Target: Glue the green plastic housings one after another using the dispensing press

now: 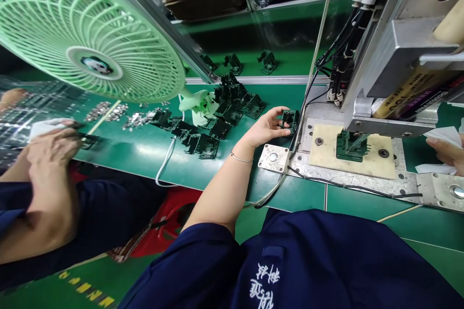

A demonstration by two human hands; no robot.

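Observation:
My left hand [268,126] reaches over the green bench, thumb and fingers closed around a small dark green plastic part [291,119] beside the machine's base. At the right edge, partly out of view, my right hand [447,152] has white tissue-like material [445,135] at its fingers. Between the hands, another dark green plastic part [351,146] sits on the cream plate [384,164] under the machine head [393,123]. A pile of similar dark parts [230,101] lies left of my left hand.
A green fan [97,65] stands at left, its base among the parts. Small metal pieces [107,112] are heaped beyond it. A co-worker's hands [54,140] work at far left. Black cables [308,99] run beside the machine. Several dark parts [267,61] stand behind the rail.

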